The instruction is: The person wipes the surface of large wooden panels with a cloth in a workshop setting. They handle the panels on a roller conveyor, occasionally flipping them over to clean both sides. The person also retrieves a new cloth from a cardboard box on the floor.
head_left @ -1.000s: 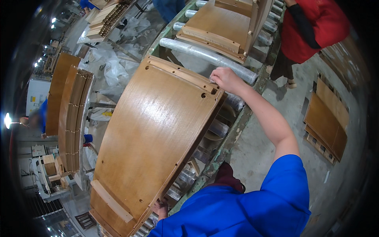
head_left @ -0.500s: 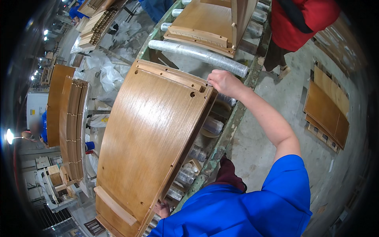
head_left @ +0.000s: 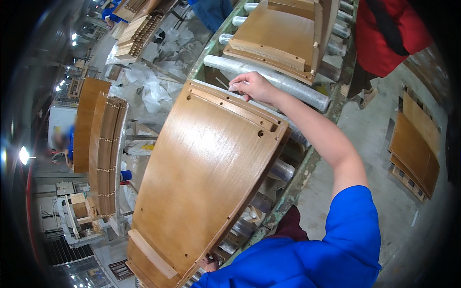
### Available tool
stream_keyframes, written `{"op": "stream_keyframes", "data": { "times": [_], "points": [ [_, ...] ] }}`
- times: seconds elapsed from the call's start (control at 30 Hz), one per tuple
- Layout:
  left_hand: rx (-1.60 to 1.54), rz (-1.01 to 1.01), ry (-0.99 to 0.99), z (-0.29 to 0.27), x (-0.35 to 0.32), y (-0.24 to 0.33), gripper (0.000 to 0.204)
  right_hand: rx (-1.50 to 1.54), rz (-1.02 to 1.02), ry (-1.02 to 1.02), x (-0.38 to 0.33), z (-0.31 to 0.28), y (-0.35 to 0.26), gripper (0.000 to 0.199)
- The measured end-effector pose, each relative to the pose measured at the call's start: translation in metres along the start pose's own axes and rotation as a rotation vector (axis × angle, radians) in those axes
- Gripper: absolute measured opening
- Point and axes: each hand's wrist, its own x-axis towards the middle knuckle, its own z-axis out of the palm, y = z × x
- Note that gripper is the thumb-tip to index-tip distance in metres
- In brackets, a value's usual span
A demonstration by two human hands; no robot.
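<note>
Now right hand (head_left: 253, 86) pinches the far edge of a curved wood panel (head_left: 206, 177), grip narrow on its top rail. Left hand (head_left: 210, 264) mostly hidden under the near edge; grip unclear. Panel lies tilted across conveyor rollers (head_left: 269, 79), another panel (head_left: 283, 33) beyond.

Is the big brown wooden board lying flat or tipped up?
Tipped. The curved wooden panel slants over the roller conveyor; right hand grips its far end, left hand its near end.

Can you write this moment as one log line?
right hand: grips panel top edge | left hand: at bottom edge | curved wooden panel: on roller conveyor
</note>
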Motion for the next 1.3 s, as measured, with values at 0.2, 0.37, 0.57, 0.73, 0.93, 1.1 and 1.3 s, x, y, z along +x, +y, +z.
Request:
{"op": "stream_keyframes", "data": {
  "times": [0.2, 0.37, 0.57, 0.73, 0.93, 1.1, 1.3],
  "points": [
    [0.140, -0.024, 0.096, 0.000, -0.005, 0.016, 0.032, -0.302, -0.144, -0.011, 0.075, 0.041, 0.009, 0.030],
    [0.119, -0.063, 0.023, 0.000, -0.001, 0.013, 0.032, -0.432, -0.218, 0.015, 0.120, 0.063, 0.025, 0.028],
    [0.126, -0.099, -0.015, 0.000, -0.006, 0.008, 0.031, -0.559, -0.204, -0.039, 0.142, 0.084, 0.025, 0.027],
    [0.122, -0.087, -0.023, 0.002, -0.002, 0.006, 0.031, -0.708, -0.217, -0.081, 0.144, 0.082, 0.024, 0.025],
    [0.120, -0.091, -0.045, 0.002, -0.002, 0.006, 0.030, -0.798, -0.277, -0.124, 0.119, 0.077, 0.019, 0.024],
    [0.117, -0.081, -0.057, 0.001, -0.001, 0.008, 0.030, -0.833, -0.312, -0.130, 0.077, 0.054, 0.020, 0.023],
    [0.133, -0.044, -0.074, -0.001, 0.000, 0.007, 0.029, -0.755, -0.424, -0.107, 0.010, 0.021, 0.023, 0.019]
  ]
}}
